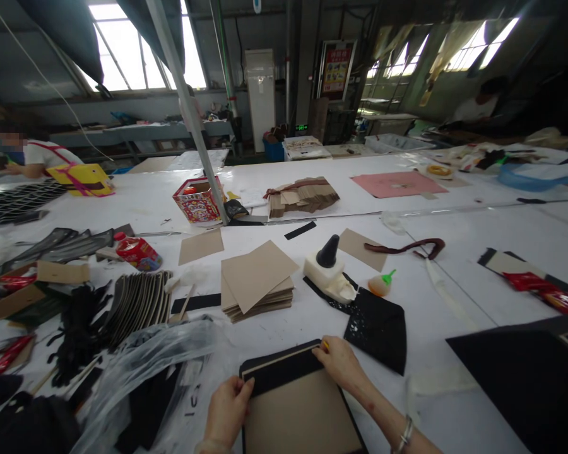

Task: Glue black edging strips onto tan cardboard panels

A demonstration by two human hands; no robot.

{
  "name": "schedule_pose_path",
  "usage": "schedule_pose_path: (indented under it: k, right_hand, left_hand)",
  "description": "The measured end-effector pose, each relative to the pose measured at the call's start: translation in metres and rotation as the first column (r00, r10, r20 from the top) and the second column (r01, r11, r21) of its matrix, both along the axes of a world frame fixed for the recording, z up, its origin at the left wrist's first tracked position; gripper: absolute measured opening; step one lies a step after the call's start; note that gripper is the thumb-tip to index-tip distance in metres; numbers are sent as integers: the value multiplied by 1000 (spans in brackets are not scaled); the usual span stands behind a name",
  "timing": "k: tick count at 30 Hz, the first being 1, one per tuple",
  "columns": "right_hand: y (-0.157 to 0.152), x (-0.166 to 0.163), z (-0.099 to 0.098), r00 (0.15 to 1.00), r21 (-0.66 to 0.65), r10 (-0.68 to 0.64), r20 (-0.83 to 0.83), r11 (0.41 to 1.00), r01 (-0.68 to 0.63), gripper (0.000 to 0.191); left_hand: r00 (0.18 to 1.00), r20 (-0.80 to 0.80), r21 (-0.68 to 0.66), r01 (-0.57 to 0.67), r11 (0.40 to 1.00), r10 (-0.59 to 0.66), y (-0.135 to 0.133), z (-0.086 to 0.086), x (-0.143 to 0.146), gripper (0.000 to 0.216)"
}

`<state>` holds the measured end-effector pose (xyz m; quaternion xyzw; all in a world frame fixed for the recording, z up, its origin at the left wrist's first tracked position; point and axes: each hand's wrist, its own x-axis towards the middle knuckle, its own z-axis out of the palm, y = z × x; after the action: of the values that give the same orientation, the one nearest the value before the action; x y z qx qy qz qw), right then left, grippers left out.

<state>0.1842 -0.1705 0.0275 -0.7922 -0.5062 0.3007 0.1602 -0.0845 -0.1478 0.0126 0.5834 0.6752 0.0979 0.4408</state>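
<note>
near the close edge of the worktop [435,328] lies a brown board [298,410] with a black strip [284,373] across its far end, its left edge pinched by the fingers of the left hand [230,407]. the fingers of the right hand [343,362] curl at its far right corner; whether they grip it, i can't tell. beyond sits a stack of boards [260,277].

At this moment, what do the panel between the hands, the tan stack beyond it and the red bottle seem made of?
Panel: probably matte greyboard, flat and plain tan; the dark strip across it could be fabric or paper.
Tan stack: likely similar board, stiff and straight-edged.
Red bottle: probably plastic, judging by its slight gloss.
</note>
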Motion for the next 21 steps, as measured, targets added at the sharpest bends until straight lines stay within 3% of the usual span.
schedule_pose_path:
  k: [21]
  right_hand:
    - [1, 2, -13, 996, -12, 52, 68, 999, -51, 26]
  left_hand:
    - [993, 96, 16, -64, 998, 62, -5, -10, 0, 37]
